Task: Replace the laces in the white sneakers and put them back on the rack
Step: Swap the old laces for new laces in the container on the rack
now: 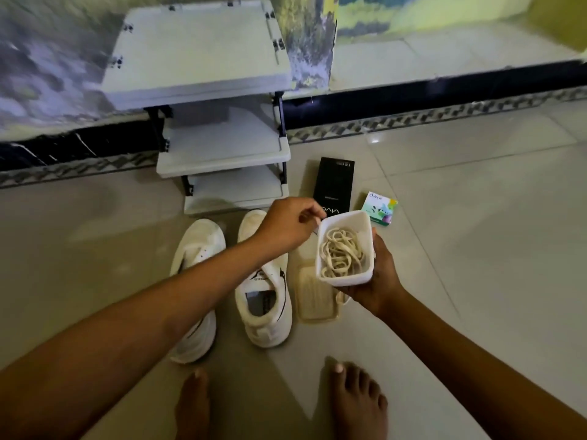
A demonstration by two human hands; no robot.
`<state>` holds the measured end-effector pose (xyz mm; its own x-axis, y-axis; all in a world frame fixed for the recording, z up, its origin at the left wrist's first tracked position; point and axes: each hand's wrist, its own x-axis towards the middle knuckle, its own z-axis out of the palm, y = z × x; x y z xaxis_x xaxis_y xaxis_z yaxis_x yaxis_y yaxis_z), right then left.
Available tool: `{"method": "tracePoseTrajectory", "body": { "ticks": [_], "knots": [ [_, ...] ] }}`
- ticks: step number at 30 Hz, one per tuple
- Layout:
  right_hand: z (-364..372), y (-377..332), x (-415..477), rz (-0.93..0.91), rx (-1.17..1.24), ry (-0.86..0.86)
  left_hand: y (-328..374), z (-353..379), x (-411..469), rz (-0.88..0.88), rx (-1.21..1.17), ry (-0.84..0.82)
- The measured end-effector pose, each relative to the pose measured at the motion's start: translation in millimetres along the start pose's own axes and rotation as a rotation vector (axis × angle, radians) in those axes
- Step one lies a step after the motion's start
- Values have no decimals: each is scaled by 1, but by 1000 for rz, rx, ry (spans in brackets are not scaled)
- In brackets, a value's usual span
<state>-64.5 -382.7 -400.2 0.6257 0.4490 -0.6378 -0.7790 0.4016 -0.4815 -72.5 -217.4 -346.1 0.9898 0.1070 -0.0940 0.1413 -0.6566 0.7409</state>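
Glossy pale floor (444,249) tiles carry everything, and your bare feet (359,404) are nearest, at 6 o'clock. Just beyond them, toward 11 o'clock, the white sneakers (263,300) stand side by side with their toes toward the rack. The eyelets that show on the left-hand shoe look empty. A clear lid (314,296) lies flat on the floor just beside the right-hand shoe.

Above that lid your right hand (378,281) is cupped under a white plastic tub (349,279), fingers wrapped up its right wall, holding it off the floor. The laces (341,252) lie inside in a loose pale tangle. Your left hand (286,227) reaches across over the shoes to the tub's 11 o'clock corner, fingers bunched at the rim. You cannot tell from here whether they pinch a lace end or only the plastic.

Expect the laces to be nearly weightless, limp and quick to snag, so a tug on one loop will likely drag the whole heap. Look for a stiff tip, pinch there and draw slowly, keeping the light tub steady from below. The sneakers should be light with soft uppers, so the firmer heel collar is the place to lift them.

Farther out, a black box (333,182) lies at 12 o'clock and a small green box (381,208) at 1 o'clock. The grey tiered rack (222,168) stands at 11 o'clock against the wall.
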Motion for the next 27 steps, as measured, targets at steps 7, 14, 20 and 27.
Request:
{"method": "tracePoseTrajectory", "body": {
  "ticks": [7,14,20,27],
  "knots": [
    [65,-2,-18,-57,-69,-183,40,-70,-26,137,435,-354],
    [102,10,-23,-95,-209,-254,33,-93,-37,168,595,-331],
    [116,25,-11,-96,-173,-254,14,-90,-29,242,671,-286],
    [119,32,2,-88,-197,-239,-7,-92,-15,214,612,-216]
  ]
}}
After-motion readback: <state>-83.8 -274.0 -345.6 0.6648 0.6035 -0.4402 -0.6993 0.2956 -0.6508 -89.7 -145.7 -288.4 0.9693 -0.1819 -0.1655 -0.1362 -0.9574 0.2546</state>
